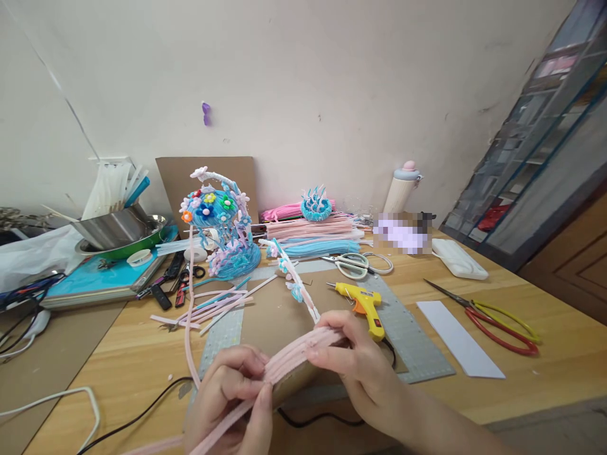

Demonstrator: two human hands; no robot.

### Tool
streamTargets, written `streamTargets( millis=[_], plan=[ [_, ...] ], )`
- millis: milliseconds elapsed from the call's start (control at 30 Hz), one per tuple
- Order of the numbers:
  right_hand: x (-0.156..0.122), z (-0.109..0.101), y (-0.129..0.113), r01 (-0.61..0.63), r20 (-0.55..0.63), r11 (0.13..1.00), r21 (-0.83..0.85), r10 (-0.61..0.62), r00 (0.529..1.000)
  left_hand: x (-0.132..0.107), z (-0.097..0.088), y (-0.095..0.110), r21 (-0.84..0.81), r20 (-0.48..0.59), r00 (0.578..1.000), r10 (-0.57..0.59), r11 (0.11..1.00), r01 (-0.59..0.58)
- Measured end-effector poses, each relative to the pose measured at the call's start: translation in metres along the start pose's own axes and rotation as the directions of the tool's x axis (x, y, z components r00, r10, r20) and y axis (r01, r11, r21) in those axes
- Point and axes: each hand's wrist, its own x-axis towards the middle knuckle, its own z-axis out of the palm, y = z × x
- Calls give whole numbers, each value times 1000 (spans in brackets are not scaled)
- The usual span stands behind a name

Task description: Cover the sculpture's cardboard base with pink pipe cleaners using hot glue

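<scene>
A band of pink pipe cleaners [294, 357] lies side by side along the edge of a brown cardboard piece [296, 379], held between both hands near the table's front. My left hand [232, 404] is closed, pinching the pink strands at the lower left. My right hand [360, 363] grips the strands and the cardboard at the upper right end. One long pink strand [190, 328] loops up to the left. A yellow glue gun [363, 303] lies just beyond my right hand.
A blue pipe-cleaner flower ornament [220, 224] stands mid-table, with stacks of pink and blue pipe cleaners [317, 237] behind. Scissors [358, 264], red-and-yellow shears [493, 316], a white paper strip [458, 338], a metal bowl [118, 229], a bottle [403, 186] and cables [57, 404] lie about.
</scene>
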Motion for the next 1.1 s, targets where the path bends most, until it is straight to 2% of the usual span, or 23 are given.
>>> streamTargets(
  millis=[167,367,500,667,833,933,1100],
  plan=[
    [-2,1,5,25,0,995,-96,-25,1000,-1,-1,-1,-3,17,1000,-9,1000,9],
    [-2,1,5,22,6,997,-77,-22,1000,-3,4,2,15,-15,1000,27,1000,-26],
    [-3,2,7,35,-31,999,-33,-36,999,-4,6,2,32,-48,998,40,999,-39],
    [-3,1,7,-20,13,999,-30,20,1000,-3,5,2,24,10,1000,30,999,-30],
    [0,2,7,3,-15,999,-36,-4,1000,-3,12,6,-2,-139,989,-49,999,49],
    [1,3,8,15,-19,998,-53,-16,1000,-3,11,6,-1,-84,995,-50,999,50],
    [2,1,8,-22,1,999,-35,22,1000,-5,5,2,9,-72,995,-64,998,65]
  ],
)
